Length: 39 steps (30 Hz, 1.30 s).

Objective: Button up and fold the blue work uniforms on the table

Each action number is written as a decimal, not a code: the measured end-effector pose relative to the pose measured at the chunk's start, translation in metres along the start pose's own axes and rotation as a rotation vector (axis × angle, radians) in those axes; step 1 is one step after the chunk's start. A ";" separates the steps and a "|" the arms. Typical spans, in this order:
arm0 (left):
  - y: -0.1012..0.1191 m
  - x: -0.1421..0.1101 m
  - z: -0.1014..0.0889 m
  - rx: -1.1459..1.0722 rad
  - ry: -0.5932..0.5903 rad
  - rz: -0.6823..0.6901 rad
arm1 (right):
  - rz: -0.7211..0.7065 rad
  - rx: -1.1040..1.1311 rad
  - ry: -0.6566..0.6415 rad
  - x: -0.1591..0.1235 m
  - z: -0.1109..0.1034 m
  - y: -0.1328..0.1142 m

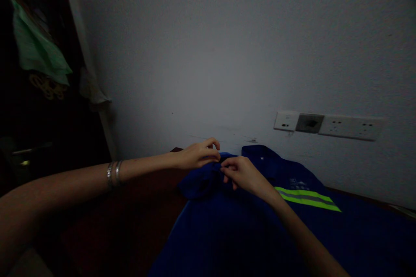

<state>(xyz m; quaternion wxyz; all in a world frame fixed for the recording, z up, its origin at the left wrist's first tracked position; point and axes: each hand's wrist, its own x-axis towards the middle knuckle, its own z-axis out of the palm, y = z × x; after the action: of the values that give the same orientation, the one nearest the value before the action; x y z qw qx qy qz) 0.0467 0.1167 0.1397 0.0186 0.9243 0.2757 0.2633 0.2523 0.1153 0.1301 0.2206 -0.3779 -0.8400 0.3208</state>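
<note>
Dim light falls on the dark reddish surface (130,212) before you, where blue work clothing (214,229) lies spread in the middle and to the right. Two silver bracelets (110,174) circle your left forearm, which reaches in from the left. Your right hand (243,175) comes up from the lower right, its thumb and index finger pinching a bunched fold (201,181) of the blue fabric, the other fingers curled beneath. Facing it, just beside, your left hand (201,154) has its fingers bent and slightly apart, the tips at the top of the fold; you cannot tell whether they grip it. Beyond your right hand lie a blue collar (261,153) and a fluorescent yellow-green strip (307,199) with a grey band along it; the pale lettering above is too blurred to read. Farther back, a plain wall (211,60) carries a row of socket plates (351,127) at right. At far left, a mint-green cloth (39,47) hangs against a dark door (29,117).
</note>
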 end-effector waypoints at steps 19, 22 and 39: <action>0.011 0.016 0.040 -0.261 0.238 -0.340 | 0.037 -0.359 0.341 -0.010 -0.034 -0.004; 0.009 0.018 0.044 -0.372 0.198 -0.344 | 0.083 -0.254 0.312 -0.008 -0.038 -0.003; 0.003 0.009 0.051 -0.545 0.155 -0.389 | -0.257 -0.167 0.277 -0.026 -0.043 0.018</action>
<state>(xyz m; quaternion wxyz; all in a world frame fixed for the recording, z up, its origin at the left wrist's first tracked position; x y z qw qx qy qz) 0.0795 0.1242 0.1004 0.2937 0.7928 0.3668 0.3882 0.3035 0.1206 0.1437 0.3412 -0.3250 -0.8666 0.1640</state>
